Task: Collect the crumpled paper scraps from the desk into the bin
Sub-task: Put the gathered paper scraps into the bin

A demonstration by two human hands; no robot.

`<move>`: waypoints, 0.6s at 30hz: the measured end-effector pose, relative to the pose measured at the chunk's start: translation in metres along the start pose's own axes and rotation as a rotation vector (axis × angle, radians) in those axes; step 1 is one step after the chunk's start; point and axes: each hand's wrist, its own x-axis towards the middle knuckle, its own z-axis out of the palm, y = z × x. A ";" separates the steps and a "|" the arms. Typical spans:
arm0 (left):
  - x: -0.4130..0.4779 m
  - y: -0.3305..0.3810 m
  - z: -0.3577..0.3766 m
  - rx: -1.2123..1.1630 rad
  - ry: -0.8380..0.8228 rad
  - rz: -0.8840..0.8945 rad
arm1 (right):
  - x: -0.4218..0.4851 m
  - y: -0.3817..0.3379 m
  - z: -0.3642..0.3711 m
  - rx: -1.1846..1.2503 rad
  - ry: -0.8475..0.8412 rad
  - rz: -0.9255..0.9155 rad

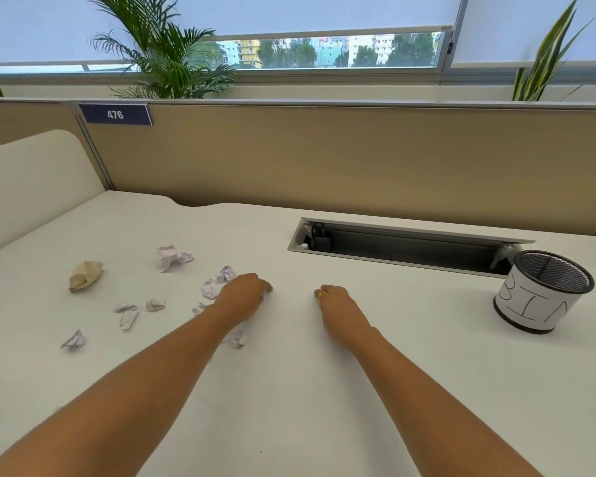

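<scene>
Several crumpled white paper scraps lie on the left half of the white desk [289, 390], among them one scrap [172, 257] at the back and another scrap [73, 340] near the front. A larger tan crumpled paper [85, 275] sits far left. My left hand [243, 297] rests palm down among the scraps, fingers curled over a white scrap [264, 297] that peeks out under the fingertips. One more scrap [238, 339] lies under my left wrist. My right hand [338, 308], wearing a ring, rests on bare desk with fingers curled. The mesh bin [544, 304], labelled BIN, stands far right.
An open cable tray [403, 246] is sunk into the desk behind my right hand, left of the bin. A tan partition [324, 160] closes off the back, and a white side panel [31, 177] borders the left. Plants stand behind the partition.
</scene>
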 end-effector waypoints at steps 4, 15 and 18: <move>0.001 0.003 -0.001 -0.046 0.027 -0.016 | -0.006 -0.004 0.000 -0.032 0.048 -0.035; 0.008 0.049 -0.021 -0.207 0.077 -0.007 | -0.033 0.016 -0.025 0.164 0.121 0.053; 0.011 0.081 -0.036 -0.295 0.081 0.021 | -0.043 0.035 -0.044 0.133 0.265 0.036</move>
